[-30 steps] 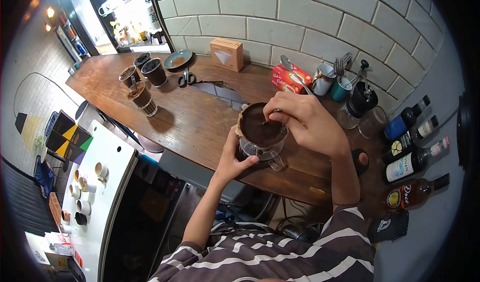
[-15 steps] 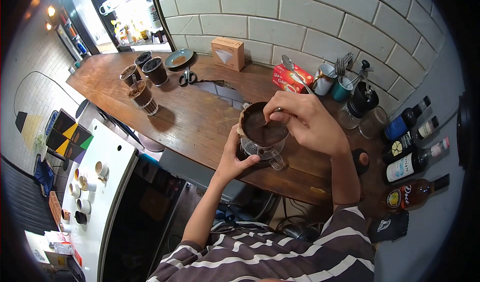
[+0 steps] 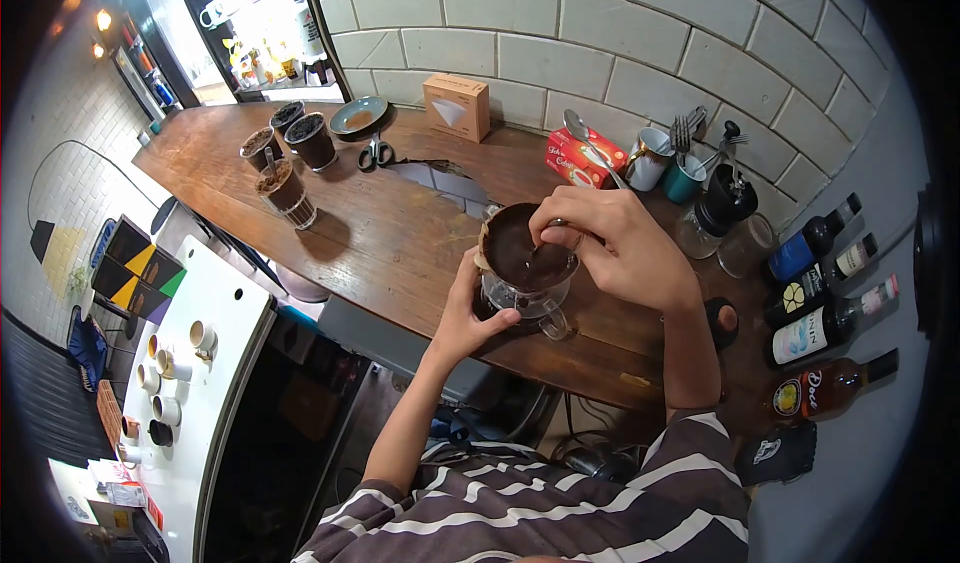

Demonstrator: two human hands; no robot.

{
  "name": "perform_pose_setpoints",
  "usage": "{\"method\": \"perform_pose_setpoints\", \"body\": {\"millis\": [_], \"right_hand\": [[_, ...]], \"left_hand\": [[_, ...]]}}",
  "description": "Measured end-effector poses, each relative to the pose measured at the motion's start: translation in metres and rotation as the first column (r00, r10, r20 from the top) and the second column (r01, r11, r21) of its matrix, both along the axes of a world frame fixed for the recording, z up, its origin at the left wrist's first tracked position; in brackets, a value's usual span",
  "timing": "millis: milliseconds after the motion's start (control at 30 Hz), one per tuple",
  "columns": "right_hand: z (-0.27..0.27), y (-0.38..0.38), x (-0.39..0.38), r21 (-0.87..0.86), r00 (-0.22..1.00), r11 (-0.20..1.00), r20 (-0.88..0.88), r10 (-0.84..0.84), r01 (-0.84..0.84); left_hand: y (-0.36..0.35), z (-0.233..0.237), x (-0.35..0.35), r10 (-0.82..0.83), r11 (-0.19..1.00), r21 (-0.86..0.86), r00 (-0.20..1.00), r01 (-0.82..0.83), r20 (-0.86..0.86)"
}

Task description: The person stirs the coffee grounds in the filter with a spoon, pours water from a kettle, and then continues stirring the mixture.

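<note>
The wooden counter (image 3: 400,243) carries, on its left part, four cups with dark contents (image 3: 290,193), a blue-grey plate (image 3: 358,115) and black scissors (image 3: 375,153). Near the tiled wall there stand a cardboard box (image 3: 457,108) and, more to the right, a red box (image 3: 583,158) and a white mug (image 3: 650,161).

At six o'clock, my shirt (image 3: 590,511) was dark brown with white stripes; at twelve, the cardboard box (image 3: 470,114) was pale orange; at eleven, the plate (image 3: 372,110) was blue-grey.
</note>
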State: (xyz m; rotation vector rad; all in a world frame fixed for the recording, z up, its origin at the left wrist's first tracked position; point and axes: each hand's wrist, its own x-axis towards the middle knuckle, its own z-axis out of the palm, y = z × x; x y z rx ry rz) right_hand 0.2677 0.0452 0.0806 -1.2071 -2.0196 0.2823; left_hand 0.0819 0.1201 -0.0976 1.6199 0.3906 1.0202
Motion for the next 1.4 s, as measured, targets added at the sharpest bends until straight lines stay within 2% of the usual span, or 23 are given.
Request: {"method": "perform_pose_setpoints", "body": {"millis": [100,200,267,400,500,600,667,800,867,967,1067,1267,1400], "right_hand": [[0.0033,-0.0016,-0.0022,-0.041,0.998,0.999,-0.062,0.022,-0.025],[0.0029,-0.0015,-0.0022,-0.01,0.997,0.999,-0.055,-0.049,0.048],[0.0016,-0.0012,-0.0001,-0.017,1.0,1.0,0.018,-0.02,0.02],[0.003,-0.0011,-0.0024,-0.036,0.998,0.999,-0.055,0.025,-0.027],[0.0003,0.0,-0.0025,0.062,0.997,0.998,-0.069,-0.025,0.029],[0.0004,-0.0002,-0.0011,0.033,1.0,0.999,-0.002,-0.003,0.003],[0.0051,-0.0016,-0.0031,-0.055,0.995,0.998,-0.091,0.031,-0.037],[0.0026,-0.0004,-0.0014,-0.011,0.996,1.0,-0.086,-0.013,0.012],[0.0022,-0.0013,-0.0005,-0.039,1.0,0.999,-0.01,-0.011,0.01],[-0.0021,0.0018,-0.0016,0.032,0.996,0.999,-0.082,0.031,-0.028],[0.0037,-0.0012,-0.0029,-0.039,0.997,0.998,-0.066,-0.049,0.046],[0.0044,-0.0025,-0.003,-0.059,0.998,0.998,-0.066,0.019,-0.023],[0.0025,-0.002,-0.0024,-0.006,0.998,0.999,-0.044,-0.041,0.041]], "left_hand": [[0.0001,0.0005,0.0001,0.002,1.0,0.003,1.0,-0.002,0.005],[0.001,-0.0005,-0.0001,0.001,1.0,0.014,1.0,-0.002,0.005],[0.0012,-0.0005,0.0,0.0,1.0,0.022,1.0,0.0,0.002],[0.0,0.0024,-0.0001,-0.002,1.0,0.005,1.0,0.002,0.0],[-0.0003,0.0021,0.0002,-0.004,1.0,0.001,1.0,0.004,0.004],[-0.0003,0.0014,-0.0005,-0.001,1.0,0.003,1.0,0.001,0.0],[0.0001,0.0021,-0.0007,0.003,1.0,0.003,1.0,-0.003,-0.004],[0.0001,0.0027,0.0001,0.011,0.999,0.032,1.0,-0.011,0.001],[0.0006,0.0018,0.0,0.011,0.999,0.041,1.0,-0.011,0.005],[0.0011,0.0003,-0.0004,0.015,0.999,0.039,1.0,-0.015,-0.001],[0.0007,-0.0005,-0.0003,0.024,0.999,0.046,1.0,-0.023,-0.013],[0.0,0.0024,0.0001,0.007,1.0,0.013,1.0,-0.007,0.009],[0.0011,-0.0014,0.0,0.02,0.999,0.039,1.0,-0.02,-0.006]]}}
